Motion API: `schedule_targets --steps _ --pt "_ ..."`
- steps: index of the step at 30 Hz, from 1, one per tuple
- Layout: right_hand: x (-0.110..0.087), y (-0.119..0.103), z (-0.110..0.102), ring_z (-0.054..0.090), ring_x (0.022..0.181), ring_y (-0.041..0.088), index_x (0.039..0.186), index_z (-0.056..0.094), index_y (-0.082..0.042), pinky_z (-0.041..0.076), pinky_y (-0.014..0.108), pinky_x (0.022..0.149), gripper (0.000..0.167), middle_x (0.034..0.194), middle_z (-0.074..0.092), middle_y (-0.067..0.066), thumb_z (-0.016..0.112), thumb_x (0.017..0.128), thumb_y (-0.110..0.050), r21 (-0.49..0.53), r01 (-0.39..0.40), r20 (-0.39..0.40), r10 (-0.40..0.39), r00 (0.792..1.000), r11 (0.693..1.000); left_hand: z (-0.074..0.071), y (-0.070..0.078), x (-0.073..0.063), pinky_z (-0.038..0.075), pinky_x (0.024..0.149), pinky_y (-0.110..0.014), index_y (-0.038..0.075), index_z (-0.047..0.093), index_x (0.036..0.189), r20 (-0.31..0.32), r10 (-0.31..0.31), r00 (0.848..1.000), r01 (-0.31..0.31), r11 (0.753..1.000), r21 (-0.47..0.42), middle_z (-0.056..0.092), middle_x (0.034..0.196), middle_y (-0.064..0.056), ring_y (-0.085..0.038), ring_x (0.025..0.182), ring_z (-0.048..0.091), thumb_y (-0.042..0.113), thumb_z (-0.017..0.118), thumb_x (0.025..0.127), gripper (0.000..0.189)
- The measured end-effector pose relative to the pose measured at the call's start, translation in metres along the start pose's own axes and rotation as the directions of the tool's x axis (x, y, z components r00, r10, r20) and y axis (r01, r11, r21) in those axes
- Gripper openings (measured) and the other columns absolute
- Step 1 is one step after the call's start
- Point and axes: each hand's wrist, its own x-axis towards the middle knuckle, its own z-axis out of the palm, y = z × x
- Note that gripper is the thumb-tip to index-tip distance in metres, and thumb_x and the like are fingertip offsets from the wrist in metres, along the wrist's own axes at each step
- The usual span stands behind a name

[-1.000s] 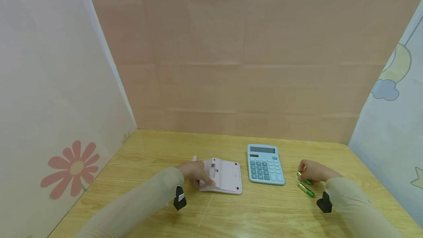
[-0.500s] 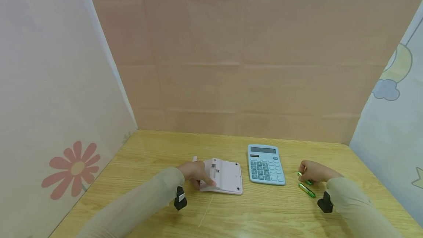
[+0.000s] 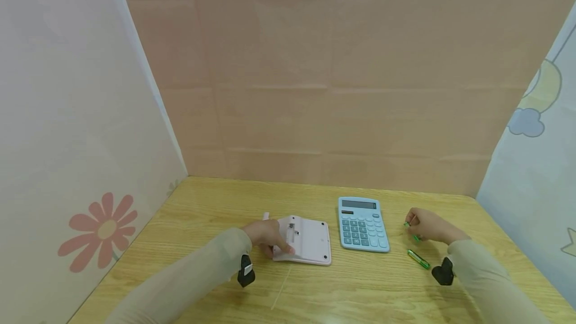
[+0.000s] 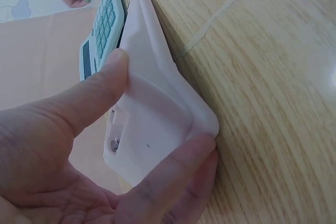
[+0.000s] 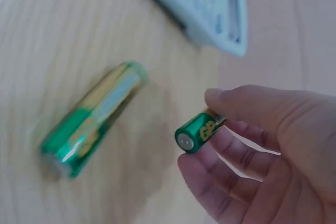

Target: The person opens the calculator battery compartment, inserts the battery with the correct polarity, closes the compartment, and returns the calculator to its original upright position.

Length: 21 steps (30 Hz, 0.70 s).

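Observation:
A pale pink calculator (image 3: pixel 312 239) lies face down, its battery compartment (image 3: pixel 294 233) uncovered; a spring shows inside it in the left wrist view. My left hand (image 3: pixel 270 236) grips its left end, thumb over the back and fingers at the edge. At the right, my right hand (image 3: pixel 429 225) pinches a green battery (image 5: pixel 198 132) between thumb and fingers, raised above the table. A second green and gold battery (image 5: pixel 94 119) lies on the wood just below that hand.
A light blue calculator (image 3: pixel 363 224) lies face up between the two hands. The wooden table (image 3: pixel 351 289) meets a beige backdrop (image 3: pixel 315 114) at the rear, with patterned side walls left and right.
My right hand has lifted slightly up and away from the table with the pinched battery. The left hand and pink calculator have stayed put.

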Motion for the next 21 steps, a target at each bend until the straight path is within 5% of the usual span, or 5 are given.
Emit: schedule_targets --steps 13,18,21 --pt "0.033 -0.073 0.017 0.063 0.081 0.020 0.111 0.048 0.003 0.057 0.042 0.076 0.028 0.097 0.052 0.013 0.060 0.096 -0.017 0.175 0.145 -0.061 -0.137 0.989 0.974 0.000 -0.005 0.004 0.049 0.056 -0.026 -0.003 0.054 0.111 0.002 0.016 1.000 -0.016 1.000 -0.003 0.056 0.091 -0.012 -0.016 0.052 0.055 0.031 0.085 0.075 0.058" --pt "0.045 -0.112 0.039 0.064 0.084 0.020 0.117 0.046 0.006 0.057 0.046 0.079 0.035 0.100 0.054 0.014 0.061 0.096 -0.017 0.321 0.187 -0.062 -0.177 0.982 0.928 -0.002 -0.005 0.003 0.048 0.055 -0.025 -0.002 0.054 0.110 0.008 0.018 1.000 -0.018 1.000 -0.002 0.056 0.091 -0.012 -0.016 0.051 0.054 0.031 0.084 0.075 0.057" --pt "0.053 -0.131 0.058 0.064 0.086 0.019 0.123 0.043 0.010 0.055 0.048 0.085 0.041 0.105 0.055 0.017 0.061 0.096 -0.016 0.459 0.150 -0.025 -0.157 0.987 0.876 -0.003 -0.005 0.002 0.046 0.053 -0.024 -0.003 0.054 0.113 0.007 0.002 1.000 -0.002 1.000 -0.003 0.056 0.090 -0.012 -0.016 0.051 0.053 0.031 0.084 0.075 0.059"
